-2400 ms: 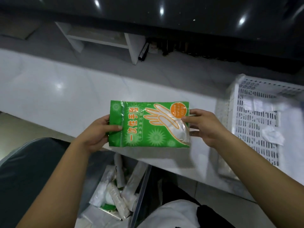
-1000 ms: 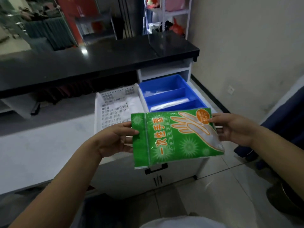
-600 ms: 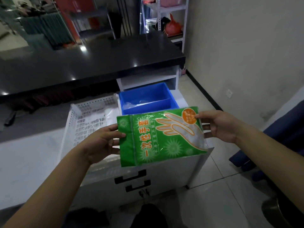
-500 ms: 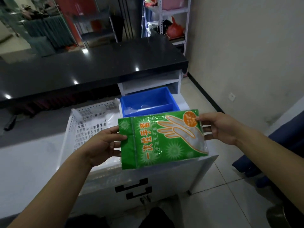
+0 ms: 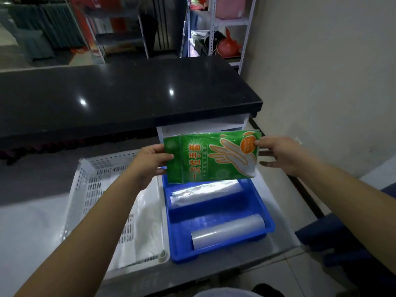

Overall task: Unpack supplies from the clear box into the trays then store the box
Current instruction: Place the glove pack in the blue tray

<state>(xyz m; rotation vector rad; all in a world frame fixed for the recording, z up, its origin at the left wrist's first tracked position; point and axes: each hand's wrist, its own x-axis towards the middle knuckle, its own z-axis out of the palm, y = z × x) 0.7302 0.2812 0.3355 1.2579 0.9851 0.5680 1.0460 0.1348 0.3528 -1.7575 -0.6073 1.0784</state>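
Hands hold a green plastic pack of disposable gloves (image 5: 211,156) upright in the air above the far end of a blue plastic divided tray (image 5: 218,219). The left hand (image 5: 147,161) pinches the pack's left edge, thumb on its front face; the right hand (image 5: 280,154) pinches the upper right corner by the orange circle, so each grip is closed on the pack.

The blue tray sits at the right end of the white bench (image 5: 27,224), close to its near edge. It shows 2 compartments, each with 1 clear plastic roll: one roll (image 5: 204,195) in the middle compartment, another (image 5: 228,233) in the near one. The far part is hidden behind the pack.

Just left of it, touching, stands a white perforated plastic basket (image 5: 85,181) holding clear plastic bags (image 5: 141,228).
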